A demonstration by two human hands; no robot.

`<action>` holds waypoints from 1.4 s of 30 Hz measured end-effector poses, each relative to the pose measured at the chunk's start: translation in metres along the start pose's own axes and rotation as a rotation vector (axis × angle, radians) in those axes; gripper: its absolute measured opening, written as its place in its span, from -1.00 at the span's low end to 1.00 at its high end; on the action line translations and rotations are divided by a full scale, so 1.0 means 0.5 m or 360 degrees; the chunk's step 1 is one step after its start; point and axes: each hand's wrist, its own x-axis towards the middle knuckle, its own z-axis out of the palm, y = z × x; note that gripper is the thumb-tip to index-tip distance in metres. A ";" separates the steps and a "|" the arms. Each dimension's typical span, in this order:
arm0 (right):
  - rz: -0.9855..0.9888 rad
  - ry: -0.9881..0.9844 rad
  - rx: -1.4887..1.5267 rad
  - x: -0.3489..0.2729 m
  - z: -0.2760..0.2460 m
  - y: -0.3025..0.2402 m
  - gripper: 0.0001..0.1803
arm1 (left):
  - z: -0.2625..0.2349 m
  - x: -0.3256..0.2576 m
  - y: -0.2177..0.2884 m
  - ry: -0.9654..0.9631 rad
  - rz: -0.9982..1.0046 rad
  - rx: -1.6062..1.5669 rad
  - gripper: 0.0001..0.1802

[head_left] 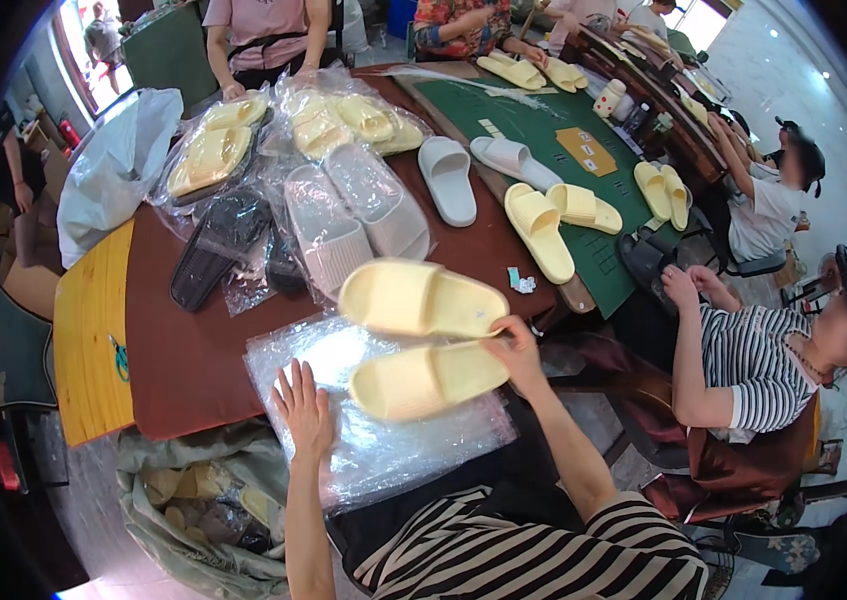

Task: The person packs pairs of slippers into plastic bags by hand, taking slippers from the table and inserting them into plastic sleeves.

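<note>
A pair of pale yellow slide slippers (399, 385) hangs over the near table edge, gripped at one end by my right hand (519, 355). Its fingers close round both slippers, which point leftward side by side. Beneath them lies a stack of clear plastic bags (384, 470). My left hand (304, 408) rests with fingers spread on the left part of that stack. Beyond the held pair, grey slippers (364, 210) lie wrapped in clear plastic. Black slippers (219, 240) are left of those, also partly in plastic.
Bagged yellow slippers (214, 160) lie farther back on the brown table (174, 370). Loose yellow slippers (544, 230) and grey slippers (449, 180) sit at the right, near a green mat (604, 260). Scissors (121, 358) lie left. A large sack (144, 500) stands below. Other people sit around.
</note>
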 end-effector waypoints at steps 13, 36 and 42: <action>0.0045 0.1128 -0.0143 0.357 -0.251 0.050 -0.59 | -0.003 0.004 0.013 0.0005 0.0004 0.0155 -0.22; -0.1282 -0.0866 -0.1938 0.454 0.365 -0.085 -0.76 | -0.015 0.001 -0.007 -0.0106 0.0021 0.0122 -0.11; -0.1244 -0.0773 -0.1653 0.464 0.356 -0.213 -0.74 | -0.017 -0.004 -0.007 0.0015 0.0074 0.0219 -0.09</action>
